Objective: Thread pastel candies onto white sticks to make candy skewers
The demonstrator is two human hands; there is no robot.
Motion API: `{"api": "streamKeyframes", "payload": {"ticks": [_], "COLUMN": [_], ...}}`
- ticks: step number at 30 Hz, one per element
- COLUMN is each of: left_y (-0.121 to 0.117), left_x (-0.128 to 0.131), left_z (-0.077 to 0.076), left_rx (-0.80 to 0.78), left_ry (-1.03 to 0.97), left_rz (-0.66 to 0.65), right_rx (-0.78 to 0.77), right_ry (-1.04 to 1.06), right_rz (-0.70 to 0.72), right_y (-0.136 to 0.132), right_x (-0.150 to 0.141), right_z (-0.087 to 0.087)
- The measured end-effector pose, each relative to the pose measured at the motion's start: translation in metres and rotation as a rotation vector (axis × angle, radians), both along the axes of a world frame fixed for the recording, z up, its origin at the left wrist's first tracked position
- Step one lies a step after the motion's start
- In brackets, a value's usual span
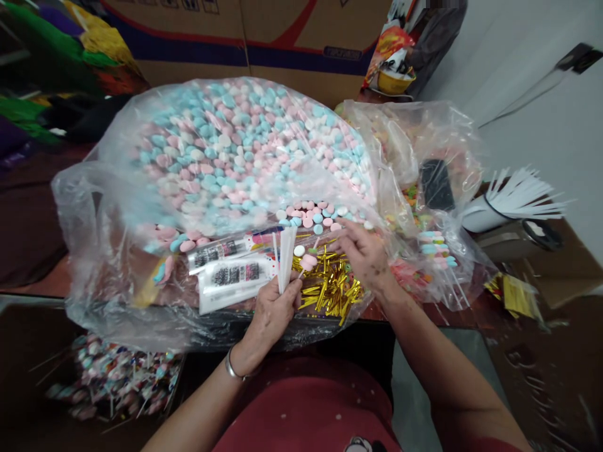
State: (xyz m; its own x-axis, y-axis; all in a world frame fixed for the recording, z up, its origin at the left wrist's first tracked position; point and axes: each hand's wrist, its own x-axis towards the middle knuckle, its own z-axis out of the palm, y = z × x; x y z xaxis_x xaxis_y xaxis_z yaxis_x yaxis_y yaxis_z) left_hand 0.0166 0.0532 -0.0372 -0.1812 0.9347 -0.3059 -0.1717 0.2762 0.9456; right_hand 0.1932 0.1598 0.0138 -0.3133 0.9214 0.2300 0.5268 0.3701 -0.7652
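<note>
My left hand [276, 307] is closed round a bunch of flat white sticks [285, 254] standing upright. A thin stick threaded with pink candies [308, 262] also pokes out of its fingers to the right. My right hand [365, 254] has its fingers stretched left, index tip beside loose pink, blue and white candies [308, 216]. I see no object held in it. Below those fingertips lies a heap of gold twist ties [332, 285]. Two printed white packets [240, 279] lie left of the sticks.
A big clear bag of pastel candies [245, 150] fills the table's middle. At right are another candy bag [424, 138], a dark phone [436, 184], finished candy sticks [438, 248] and white strips [516, 198] in a container. Wrapped candies [125, 373] sit in a box lower left.
</note>
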Motion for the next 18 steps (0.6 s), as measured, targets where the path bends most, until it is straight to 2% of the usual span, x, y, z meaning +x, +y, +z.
{"api": "streamKeyframes", "payload": {"ticks": [3,6,8,12,18], "left_y": [-0.001,0.0,0.002,0.004,0.004], "left_x": [0.002,0.002,0.001,0.001,0.001], "left_z": [0.001,0.006,0.009,0.014,0.017], "left_rx": [-0.016,-0.003,0.002,0.007,0.001], "left_ry": [-0.059,-0.094,-0.128,-0.197,-0.277], "left_rz": [0.041,0.051,0.06,0.086,0.141], "right_rx": [0.024,0.023,0.011,0.05,0.129], "right_ry": [-0.311,-0.722,-0.89,-0.96,-0.812], "right_rz": [-0.131,-0.096,-0.069,-0.068,-0.118], "right_y": [0.025,0.042,0.045,0.045,0.049], "right_x": [-0.001,-0.01,-0.017,-0.022,-0.022], "right_z": [0.012,0.014,0.012,0.007,0.013]}}
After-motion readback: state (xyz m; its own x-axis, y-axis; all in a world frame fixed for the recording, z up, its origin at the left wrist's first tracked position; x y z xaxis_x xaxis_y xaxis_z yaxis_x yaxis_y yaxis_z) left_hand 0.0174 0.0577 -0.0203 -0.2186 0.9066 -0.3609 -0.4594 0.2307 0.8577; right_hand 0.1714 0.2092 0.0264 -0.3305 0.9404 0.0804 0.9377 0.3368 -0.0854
